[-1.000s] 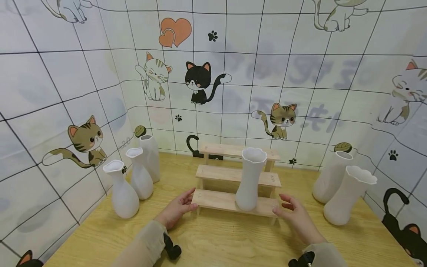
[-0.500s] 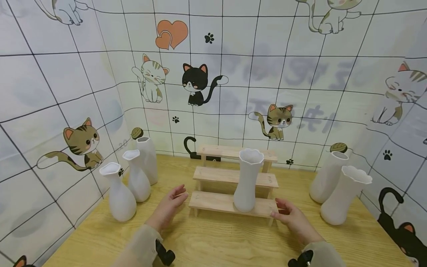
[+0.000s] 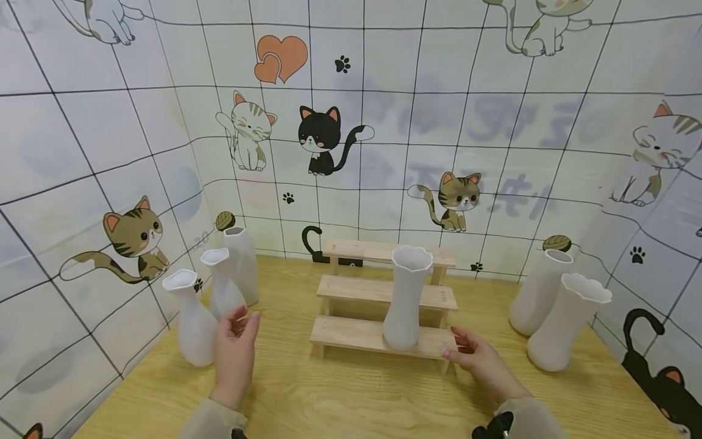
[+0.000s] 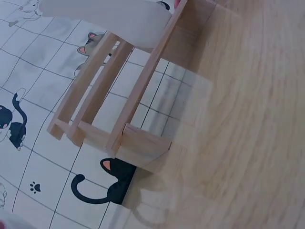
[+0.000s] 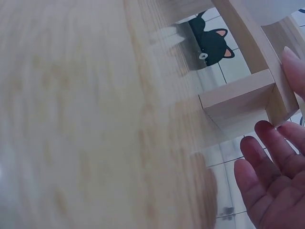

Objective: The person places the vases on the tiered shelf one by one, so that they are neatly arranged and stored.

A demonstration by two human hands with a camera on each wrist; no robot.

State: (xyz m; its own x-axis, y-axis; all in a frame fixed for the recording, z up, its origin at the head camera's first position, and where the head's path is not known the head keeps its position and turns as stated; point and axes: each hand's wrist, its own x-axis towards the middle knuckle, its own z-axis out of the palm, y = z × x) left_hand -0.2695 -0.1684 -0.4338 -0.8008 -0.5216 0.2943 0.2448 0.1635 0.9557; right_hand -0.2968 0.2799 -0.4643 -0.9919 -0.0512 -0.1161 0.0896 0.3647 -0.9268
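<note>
A three-tier wooden stand (image 3: 351, 332) rests on the table, with a white scalloped-rim vase (image 3: 404, 299) upright on its lowest tier. My right hand (image 3: 482, 363) is at that tier's right end; in the right wrist view the thumb (image 5: 294, 71) lies against the board and the other fingers extend past its end. To the left, my left hand (image 3: 236, 356) is raised next to the front white vase (image 3: 194, 323), fingers loosely bent, covering part of it. Whether it touches the vase I cannot tell. A second bottle-shaped vase (image 3: 226, 286) stands just behind.
A tall white vase (image 3: 241, 262) stands at the back left. On the right are another tall vase (image 3: 540, 299) and a scalloped vase (image 3: 565, 323). A cat-printed wall covering (image 3: 384, 201) encloses the wooden table (image 3: 351, 402) at the back and sides.
My left hand has let go of the stand's left end and moved left to the front vase. The right hand stays at the stand's right end.
</note>
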